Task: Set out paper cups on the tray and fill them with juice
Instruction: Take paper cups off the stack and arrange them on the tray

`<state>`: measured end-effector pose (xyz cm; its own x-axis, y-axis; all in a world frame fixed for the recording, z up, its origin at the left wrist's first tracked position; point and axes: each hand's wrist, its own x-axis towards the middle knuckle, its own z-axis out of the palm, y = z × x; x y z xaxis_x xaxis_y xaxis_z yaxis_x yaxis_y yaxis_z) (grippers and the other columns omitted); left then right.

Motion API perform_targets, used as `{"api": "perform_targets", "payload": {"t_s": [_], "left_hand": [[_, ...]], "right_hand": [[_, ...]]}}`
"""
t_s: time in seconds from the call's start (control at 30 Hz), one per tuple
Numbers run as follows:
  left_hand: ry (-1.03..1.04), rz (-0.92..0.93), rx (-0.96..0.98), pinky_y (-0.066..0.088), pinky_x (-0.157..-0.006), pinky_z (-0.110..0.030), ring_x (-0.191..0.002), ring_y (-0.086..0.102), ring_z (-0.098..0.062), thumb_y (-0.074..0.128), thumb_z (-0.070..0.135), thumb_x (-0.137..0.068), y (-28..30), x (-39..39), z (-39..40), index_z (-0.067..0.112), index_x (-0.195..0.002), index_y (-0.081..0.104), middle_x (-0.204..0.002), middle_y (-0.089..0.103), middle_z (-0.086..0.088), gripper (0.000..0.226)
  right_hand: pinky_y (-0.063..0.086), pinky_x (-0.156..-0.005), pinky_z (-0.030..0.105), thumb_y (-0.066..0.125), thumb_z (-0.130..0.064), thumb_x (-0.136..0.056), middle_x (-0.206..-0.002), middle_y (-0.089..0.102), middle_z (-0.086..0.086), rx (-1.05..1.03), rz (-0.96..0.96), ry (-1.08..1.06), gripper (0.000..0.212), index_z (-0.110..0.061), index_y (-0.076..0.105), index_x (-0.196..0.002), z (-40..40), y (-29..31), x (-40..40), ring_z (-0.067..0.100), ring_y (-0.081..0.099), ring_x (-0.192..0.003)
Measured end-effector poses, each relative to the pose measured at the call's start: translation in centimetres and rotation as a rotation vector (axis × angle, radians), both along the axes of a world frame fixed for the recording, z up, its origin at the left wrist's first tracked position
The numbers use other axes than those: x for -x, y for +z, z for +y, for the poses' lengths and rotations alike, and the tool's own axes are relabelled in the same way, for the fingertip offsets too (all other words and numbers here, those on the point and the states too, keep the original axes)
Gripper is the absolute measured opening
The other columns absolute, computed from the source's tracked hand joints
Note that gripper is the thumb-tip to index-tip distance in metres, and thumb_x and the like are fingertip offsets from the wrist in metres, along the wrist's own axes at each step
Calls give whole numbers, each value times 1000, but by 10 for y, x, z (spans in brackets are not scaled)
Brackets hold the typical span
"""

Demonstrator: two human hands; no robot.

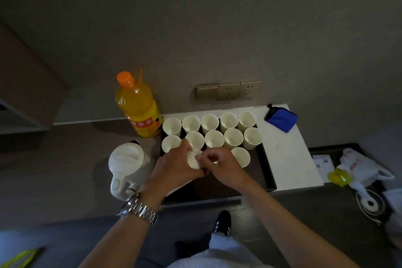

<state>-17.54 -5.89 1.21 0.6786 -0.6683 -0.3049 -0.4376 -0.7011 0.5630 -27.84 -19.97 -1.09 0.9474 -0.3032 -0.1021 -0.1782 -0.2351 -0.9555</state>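
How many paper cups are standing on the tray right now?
11 stand clear on the tray: five in the back row, five in the middle row, one in front at the right. Another peeks out behind the hands, which hold a nested stack; more may be hidden.

Dim, murky wide-angle view, edges bowed and blurred, soft shadows, no glare.

We note white paper cups [214,139] on a black tray [268,177]; orange juice bottle [139,107] at ten o'clock; blue pouch [281,118] at two o'clock; white kettle [126,163].
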Motion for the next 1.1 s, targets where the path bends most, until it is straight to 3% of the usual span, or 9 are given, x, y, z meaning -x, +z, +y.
{"api": "perform_targets", "payload": {"t_s": [0.13,0.27,0.4,0.53,0.67,0.73,0.83,1.0,1.1], "left_hand": [[15,-9,-7,52,-73,-33,-91,59,-14,76,70,-57,0,3,-3,38,-108,35,-101,57,11,73],[32,-24,-20,54,-81,-36,-93,59,-13,77,70,-61,2,7,-10,37,-116,38,-105,60,11,75],[1,-41,-74,52,-74,-35,-89,60,-12,75,73,-62,10,9,-16,35,-110,43,-99,61,12,69],[-11,-51,-71,46,-70,-33,-91,57,-12,76,73,-64,16,12,-21,35,-105,45,-98,60,12,64],[-22,-52,-71,54,-76,-37,-91,58,-12,69,82,-57,14,14,-30,41,-105,43,-99,60,15,68],[-30,-55,-67,53,-77,-36,-91,58,-12,69,82,-58,14,16,-34,41,-105,43,-99,59,16,68],[-50,-67,-60,49,-76,-35,-93,57,-13,72,78,-62,14,18,-41,39,-106,43,-102,59,14,65],[-72,-65,-56,47,-74,-34,-93,57,-11,72,77,-64,11,18,-46,40,-108,43,-105,60,16,64],[-75,-67,-58,47,-75,-34,-93,57,-11,72,77,-65,10,17,-49,41,-108,43,-106,60,18,64]], "right_hand": [[56,-67,41,64,-29,-97,-66,69,-8,102,1,-89,29,-17,70,-70,1,-1,1,11,65,-64],[52,-64,27,67,-26,-94,-65,67,-14,160,-23,-193,26,-24,67,-68,-1,3,5,8,65,-65],[46,-60,32,65,-31,-93,-63,61,-3,169,-12,-378,31,-16,63,-65,-22,4,11,10,54,-59],[40,-56,12,65,-24,-95,-62,58,-9,242,80,-594,30,-20,61,-65,-59,9,25,-3,54,-59],[49,-57,20,64,-30,-96,-72,65,-9,480,141,-678,20,-21,68,-78,-90,9,44,4,62,-67],[46,-57,19,66,-31,-94,-75,66,-7,541,179,-699,14,-21,69,-84,-100,7,53,5,61,-68],[37,-53,20,67,-27,-90,-69,61,-8,612,236,-694,14,-22,62,-78,-109,0,64,4,55,-62],[37,-52,18,72,-22,-83,-66,58,-6,727,225,-636,17,-19,57,-75,-110,-17,74,6,52,-55],[46,-57,28,73,-21,-82,-66,61,-3,874,224,-606,18,-17,59,-73,-109,-31,78,13,54,-53]]}}
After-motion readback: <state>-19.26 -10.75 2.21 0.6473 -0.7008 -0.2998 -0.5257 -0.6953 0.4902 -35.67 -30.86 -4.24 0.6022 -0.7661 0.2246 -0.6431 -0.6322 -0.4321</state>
